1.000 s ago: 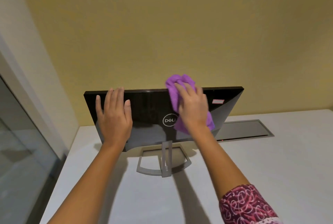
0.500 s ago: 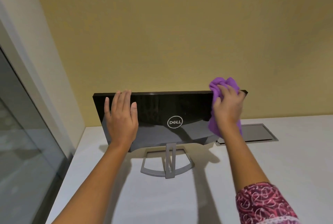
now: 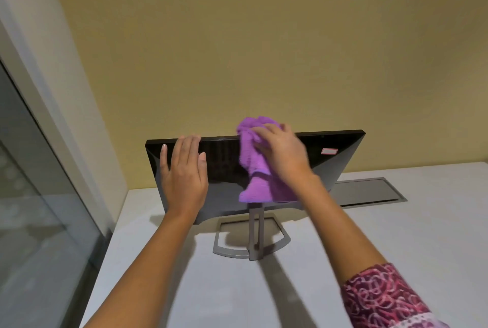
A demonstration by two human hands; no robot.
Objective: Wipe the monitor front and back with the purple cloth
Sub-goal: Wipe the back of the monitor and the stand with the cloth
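Observation:
A black monitor [image 3: 340, 166] stands with its glossy back toward me on a grey stand [image 3: 252, 246]. My left hand [image 3: 183, 177] lies flat on the left part of the back, fingers straight, fingertips at the top edge. My right hand [image 3: 284, 153] presses a crumpled purple cloth [image 3: 257, 182] against the middle of the back, near the top edge. The cloth hangs down over the middle of the panel and hides the logo. The screen side faces away and is hidden.
The monitor sits on a white table [image 3: 396, 235] close to a yellow wall [image 3: 264, 50]. A grey cable hatch [image 3: 367, 191] is set into the table behind the monitor at right. A glass partition [image 3: 31, 209] runs along the table's left edge.
My right hand has swept the cloth from the monitor's right top corner back left to the middle. My left hand keeps its place on the left part.

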